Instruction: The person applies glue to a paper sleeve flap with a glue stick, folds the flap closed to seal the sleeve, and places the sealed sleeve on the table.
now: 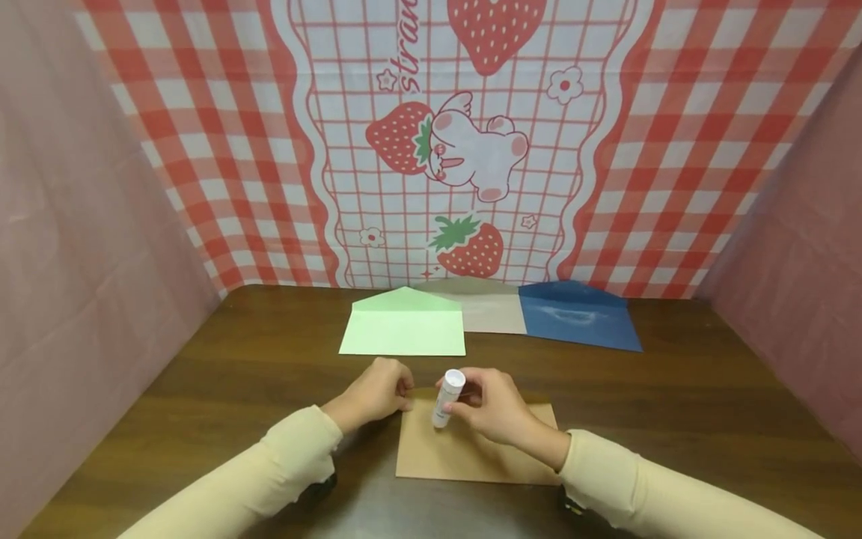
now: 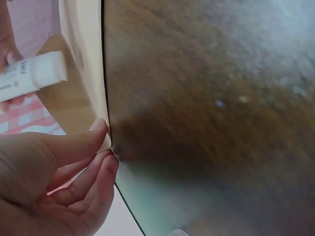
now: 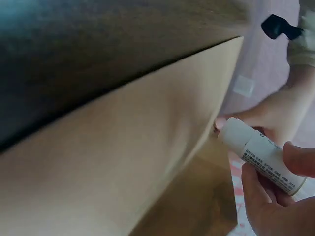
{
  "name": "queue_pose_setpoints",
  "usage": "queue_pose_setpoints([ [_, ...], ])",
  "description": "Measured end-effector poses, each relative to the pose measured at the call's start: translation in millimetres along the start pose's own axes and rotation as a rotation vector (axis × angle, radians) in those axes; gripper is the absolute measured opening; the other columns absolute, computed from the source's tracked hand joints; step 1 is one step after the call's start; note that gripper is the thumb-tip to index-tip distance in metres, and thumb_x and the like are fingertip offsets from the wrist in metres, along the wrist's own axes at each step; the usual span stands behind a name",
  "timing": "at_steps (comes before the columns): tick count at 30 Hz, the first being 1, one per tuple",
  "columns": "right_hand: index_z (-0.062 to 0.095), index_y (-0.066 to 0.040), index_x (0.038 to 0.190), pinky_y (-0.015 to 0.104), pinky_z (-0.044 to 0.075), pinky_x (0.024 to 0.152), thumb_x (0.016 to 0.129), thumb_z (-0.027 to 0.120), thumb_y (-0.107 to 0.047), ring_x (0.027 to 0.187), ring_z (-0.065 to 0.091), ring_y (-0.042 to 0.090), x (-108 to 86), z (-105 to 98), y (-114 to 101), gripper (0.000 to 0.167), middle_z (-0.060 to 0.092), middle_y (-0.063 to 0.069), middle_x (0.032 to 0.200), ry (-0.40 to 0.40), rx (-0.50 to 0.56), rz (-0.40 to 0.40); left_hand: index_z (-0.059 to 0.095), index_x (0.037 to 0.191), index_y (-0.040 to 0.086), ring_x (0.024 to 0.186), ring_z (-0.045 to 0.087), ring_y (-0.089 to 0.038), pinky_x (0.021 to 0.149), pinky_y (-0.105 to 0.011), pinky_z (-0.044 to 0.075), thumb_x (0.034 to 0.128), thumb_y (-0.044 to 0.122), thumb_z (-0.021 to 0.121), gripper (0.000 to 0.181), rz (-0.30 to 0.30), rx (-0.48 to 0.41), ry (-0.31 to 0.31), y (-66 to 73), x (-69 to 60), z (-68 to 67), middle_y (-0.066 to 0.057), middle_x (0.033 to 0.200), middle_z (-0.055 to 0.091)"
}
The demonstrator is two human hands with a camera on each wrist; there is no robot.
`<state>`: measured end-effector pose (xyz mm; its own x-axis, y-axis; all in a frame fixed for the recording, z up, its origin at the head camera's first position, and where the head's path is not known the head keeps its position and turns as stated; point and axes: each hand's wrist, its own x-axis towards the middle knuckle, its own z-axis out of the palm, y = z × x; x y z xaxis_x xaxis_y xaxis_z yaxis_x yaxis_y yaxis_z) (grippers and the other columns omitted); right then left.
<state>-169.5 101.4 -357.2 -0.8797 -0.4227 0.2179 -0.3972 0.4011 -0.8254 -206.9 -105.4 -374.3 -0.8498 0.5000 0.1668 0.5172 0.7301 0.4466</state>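
Note:
A tan paper envelope (image 1: pixel 465 460) lies near the front of the table, its flap (image 3: pixel 194 196) pointing away from the person. My left hand (image 1: pixel 382 391) pinches the envelope's far left corner by the fold, thumb against fingertips in the left wrist view. Over the left half of the envelope, my right hand (image 1: pixel 497 406) grips a white glue stick (image 1: pixel 447 404) between thumb and fingers. The glue stick is tilted, one end down close to the paper. Whether its lower end touches the envelope cannot be made out. Small print shows on its label in the right wrist view.
Farther back on the brown table (image 1: pixel 256 352) lie a light green envelope (image 1: pixel 404 333), a grey envelope (image 1: pixel 494 313) and a blue envelope (image 1: pixel 579 322) with whitish smears, flaps up. A checked strawberry cloth (image 1: pixel 269 150) hangs behind. Pink cloth (image 1: pixel 101 247) covers both sides.

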Motion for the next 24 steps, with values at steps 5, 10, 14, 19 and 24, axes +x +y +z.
queue_pose_setpoints([
  [5, 0.068, 0.003, 0.102, 0.02, 0.057, 0.077, 0.08, 0.073, 0.0, 0.092, 0.071, 0.026, 7.0, 11.2, 1.6, 0.023, 0.072, 0.016, 0.099, 0.012, -0.081, -0.028, 0.069, 0.077, -0.002, 0.065, 0.058, -0.013, 0.058, -0.022, 0.049, 0.0689, 0.001, 0.082, 0.015, -0.012, -0.01, -0.016, 0.7, 3.5, -2.1, -0.01, 0.073, 0.068],
  [10, 0.068, 0.001, 0.103, 0.02, 0.057, 0.075, 0.08, 0.074, -0.003, 0.089, 0.071, 0.023, 10.0, 15.9, 1.4, 0.024, 0.072, 0.015, 0.099, 0.019, -0.153, -0.076, 0.07, 0.077, -0.003, 0.066, 0.06, -0.014, 0.058, -0.021, 0.049, 0.0678, -0.001, 0.082, 0.016, -0.002, -0.043, -0.031, 0.2, 3.4, -4.5, -0.012, 0.073, 0.069],
  [14, 0.068, 0.0, 0.101, 0.02, 0.056, 0.073, 0.08, 0.074, -0.004, 0.086, 0.071, 0.021, 11.1, 16.7, 2.5, 0.022, 0.073, 0.014, 0.097, 0.021, -0.194, -0.101, 0.07, 0.078, -0.003, 0.067, 0.061, -0.014, 0.058, -0.019, 0.049, 0.0667, -0.001, 0.083, 0.017, 0.001, -0.066, -0.041, 0.6, 3.9, -4.7, -0.012, 0.074, 0.07],
  [19, 0.068, -0.002, 0.097, 0.019, 0.055, 0.071, 0.079, 0.075, -0.004, 0.081, 0.07, 0.018, 12.4, 18.6, 3.5, 0.019, 0.074, 0.012, 0.092, 0.017, -0.251, -0.117, 0.07, 0.077, -0.002, 0.064, 0.058, -0.011, 0.057, -0.017, 0.047, 0.0643, -0.002, 0.084, 0.019, -0.003, -0.07, -0.05, 0.0, 6.0, -3.5, -0.011, 0.072, 0.069],
  [24, 0.067, -0.003, 0.094, 0.021, 0.056, 0.069, 0.079, 0.075, -0.004, 0.079, 0.07, 0.018, 13.6, 18.3, 3.2, 0.017, 0.074, 0.011, 0.09, 0.016, -0.336, -0.122, 0.069, 0.074, -0.002, 0.061, 0.053, -0.009, 0.055, -0.016, 0.045, 0.0616, -0.001, 0.086, 0.021, -0.017, -0.07, -0.075, -0.9, 12.9, -3.1, -0.011, 0.069, 0.068],
])
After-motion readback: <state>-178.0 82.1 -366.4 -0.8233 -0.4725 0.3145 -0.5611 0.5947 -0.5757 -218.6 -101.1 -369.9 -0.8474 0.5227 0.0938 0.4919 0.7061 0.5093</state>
